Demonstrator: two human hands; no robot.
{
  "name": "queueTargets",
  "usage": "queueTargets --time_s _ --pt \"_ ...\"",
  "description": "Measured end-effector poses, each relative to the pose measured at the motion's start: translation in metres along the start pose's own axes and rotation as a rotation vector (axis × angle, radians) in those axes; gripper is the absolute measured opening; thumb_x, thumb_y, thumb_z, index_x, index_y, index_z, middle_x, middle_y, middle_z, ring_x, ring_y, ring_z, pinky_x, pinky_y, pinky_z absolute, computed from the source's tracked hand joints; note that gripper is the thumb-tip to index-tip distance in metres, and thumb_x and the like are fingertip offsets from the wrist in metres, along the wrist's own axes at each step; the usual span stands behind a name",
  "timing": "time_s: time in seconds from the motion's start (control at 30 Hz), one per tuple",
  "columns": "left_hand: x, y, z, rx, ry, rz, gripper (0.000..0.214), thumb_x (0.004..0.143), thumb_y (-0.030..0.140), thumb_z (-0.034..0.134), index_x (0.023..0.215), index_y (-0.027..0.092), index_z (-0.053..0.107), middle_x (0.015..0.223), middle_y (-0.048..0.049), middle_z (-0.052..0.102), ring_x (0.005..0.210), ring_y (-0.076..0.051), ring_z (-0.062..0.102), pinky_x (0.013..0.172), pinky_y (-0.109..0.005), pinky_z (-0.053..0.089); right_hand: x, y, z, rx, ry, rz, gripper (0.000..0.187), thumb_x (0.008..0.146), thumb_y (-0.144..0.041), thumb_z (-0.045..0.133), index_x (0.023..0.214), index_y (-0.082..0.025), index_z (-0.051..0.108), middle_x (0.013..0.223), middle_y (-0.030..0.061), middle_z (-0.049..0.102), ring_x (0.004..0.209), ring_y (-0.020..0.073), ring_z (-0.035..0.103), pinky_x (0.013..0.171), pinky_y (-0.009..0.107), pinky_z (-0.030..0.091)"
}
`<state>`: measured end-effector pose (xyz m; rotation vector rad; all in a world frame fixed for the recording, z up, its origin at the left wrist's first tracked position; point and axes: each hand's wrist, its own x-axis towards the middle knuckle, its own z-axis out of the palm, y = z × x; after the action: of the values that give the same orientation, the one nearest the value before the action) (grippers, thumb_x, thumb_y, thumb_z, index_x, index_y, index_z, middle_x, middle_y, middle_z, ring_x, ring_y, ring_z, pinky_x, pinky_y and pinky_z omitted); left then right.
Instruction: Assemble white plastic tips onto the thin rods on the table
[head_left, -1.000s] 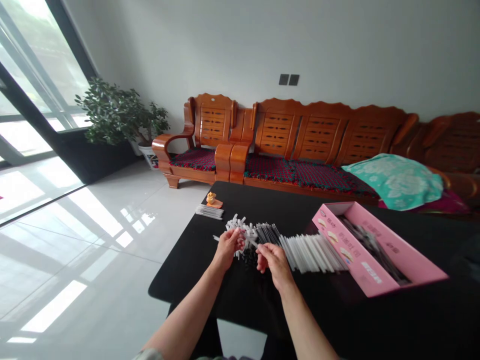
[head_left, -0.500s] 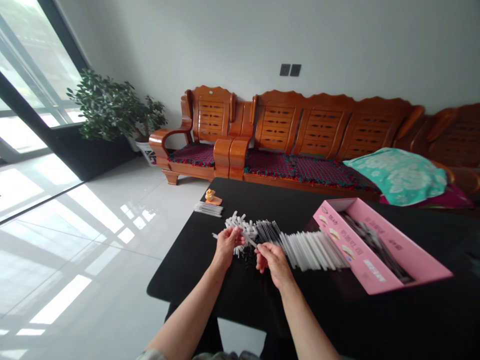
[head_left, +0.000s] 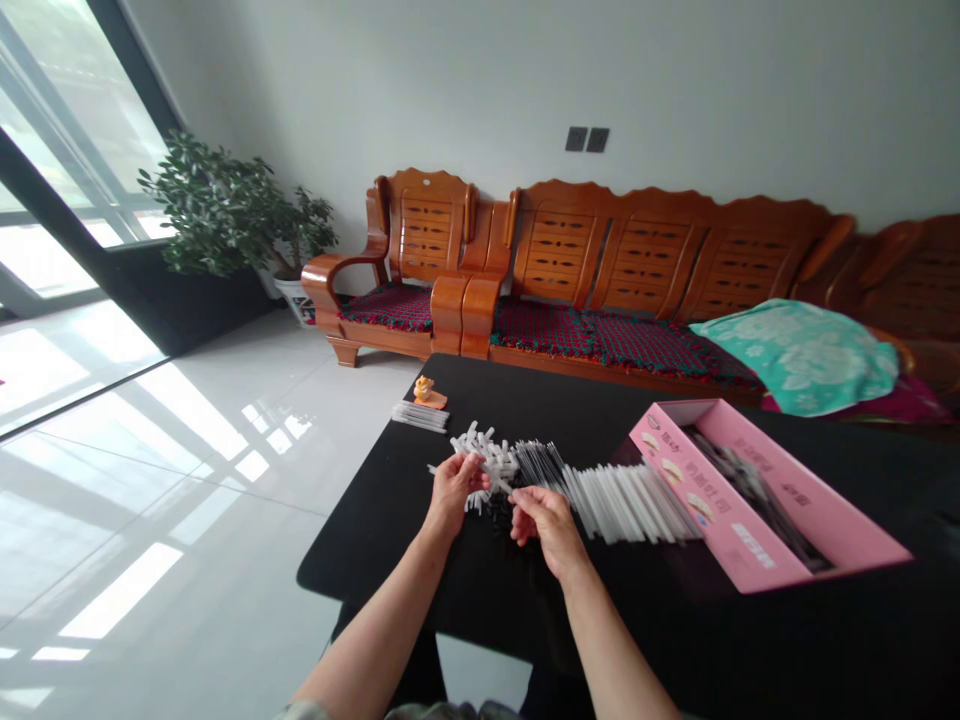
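Note:
Both hands are close together over small parts on the black table [head_left: 390, 520]. My left hand [head_left: 453, 488] is closed, thumb and fingertips pinched on a slim whitish piece like a pen barrel [head_left: 502, 486]. The other end of that piece sits between the thumb and forefinger of my right hand [head_left: 546, 520]. Behind my left hand lies a heap of short white tubular pieces [head_left: 480, 440]. Between the hands is a pile of small black pieces [head_left: 501, 512]. Thin dark sticks like pen refills [head_left: 538, 460] and a row of translucent white tubes [head_left: 630, 503] lie to the right.
A pink box [head_left: 757, 540] holding dark slender items stands at the right. A bundle of pale sticks [head_left: 420, 416] and a small orange duck figure [head_left: 427, 392] are at the table's far left. Beyond it is a wooden sofa [head_left: 570, 240].
The whole view has shifted slightly. My hands keep nearly the same pose, with the slim whitish piece still between them; less of it shows now.

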<state>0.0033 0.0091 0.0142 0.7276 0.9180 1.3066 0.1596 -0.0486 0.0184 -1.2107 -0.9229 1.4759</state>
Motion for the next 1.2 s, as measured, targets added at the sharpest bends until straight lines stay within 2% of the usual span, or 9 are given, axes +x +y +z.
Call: queueTargets --time_s 0.1,0.27,0.43,0.6,0.77,0.9,1.07,1.2 --pt "0.0002 0.0002 -0.0007 0.005 -0.001 0.009 0.046 0.064 0.052 0.081 0.077 0.011 0.065 0.056 -0.0013 0.063 0.049 -0.011 0.059 0.053 -0.023 0.051 -0.0008 -0.0004 0.0012 -0.016 -0.027 0.014 0.047 0.078 -0.060 0.065 0.078 -0.012 0.064 0.051 -0.0002 0.059 0.039 0.0122 0.056 0.035 0.020 0.038" --pt "-0.0001 0.0001 -0.0015 0.005 -0.003 0.007 0.047 0.063 0.053 0.081 0.078 0.011 0.066 0.055 -0.0012 0.062 0.049 -0.012 0.059 0.053 -0.024 0.051 -0.0003 -0.0007 0.0018 -0.040 0.025 -0.030 0.041 0.070 -0.050 0.076 0.079 -0.013 0.063 0.054 -0.0015 0.061 0.042 0.0106 0.057 0.037 0.018 0.040" --pt "0.0001 -0.0005 -0.0022 0.004 -0.006 0.014 0.047 0.065 0.053 0.080 0.078 0.010 0.066 0.056 -0.0011 0.062 0.049 -0.012 0.060 0.054 -0.024 0.051 -0.0002 -0.0005 0.0028 -0.044 0.017 0.007 0.050 0.075 -0.061 0.067 0.081 -0.012 0.063 0.053 0.0004 0.061 0.040 0.0121 0.057 0.035 0.019 0.038" --pt "-0.0008 0.0003 -0.0018 0.000 -0.011 0.011 0.047 0.065 0.052 0.080 0.078 0.010 0.066 0.056 -0.0014 0.062 0.050 -0.012 0.060 0.055 -0.025 0.052 -0.0018 -0.0018 0.0033 -0.035 0.050 -0.018 0.046 0.067 -0.055 0.077 0.081 -0.013 0.062 0.056 -0.0009 0.063 0.043 0.0105 0.058 0.038 0.017 0.041" --pt "-0.0012 -0.0003 -0.0021 0.003 -0.001 0.011 0.047 0.064 0.053 0.080 0.078 0.011 0.066 0.056 -0.0009 0.062 0.050 -0.012 0.060 0.054 -0.025 0.052 -0.0032 -0.0011 0.0027 -0.036 0.002 0.033 0.052 0.075 -0.064 0.066 0.081 -0.012 0.064 0.053 0.0008 0.062 0.040 0.0118 0.057 0.034 0.018 0.038" --pt "-0.0014 -0.0026 -0.0039 0.012 -0.014 -0.002 0.047 0.064 0.053 0.080 0.079 0.010 0.066 0.056 -0.0006 0.061 0.049 -0.012 0.059 0.055 -0.025 0.052 -0.0035 0.0026 0.0011 -0.035 0.022 0.000 0.045 0.068 -0.054 0.076 0.081 -0.013 0.063 0.056 -0.0008 0.063 0.043 0.0105 0.058 0.037 0.017 0.040" --pt "-0.0019 -0.0041 -0.0036 0.007 -0.017 0.004 0.047 0.065 0.052 0.080 0.079 0.010 0.065 0.056 -0.0007 0.062 0.049 -0.012 0.059 0.055 -0.025 0.051 -0.0045 0.0041 0.0019 -0.024 0.000 0.034 0.051 0.076 -0.063 0.065 0.082 -0.012 0.063 0.054 0.0009 0.063 0.040 0.0118 0.057 0.034 0.019 0.038" --pt "-0.0027 -0.0035 -0.0016 0.016 -0.014 0.004 0.046 0.065 0.052 0.080 0.078 0.010 0.065 0.055 -0.0009 0.061 0.048 -0.012 0.059 0.054 -0.025 0.052 -0.0065 0.0028 0.0019 -0.061 0.024 -0.033 0.043 0.075 -0.055 0.069 0.078 -0.013 0.063 0.052 -0.0011 0.060 0.040 0.0104 0.055 0.034 0.017 0.035"
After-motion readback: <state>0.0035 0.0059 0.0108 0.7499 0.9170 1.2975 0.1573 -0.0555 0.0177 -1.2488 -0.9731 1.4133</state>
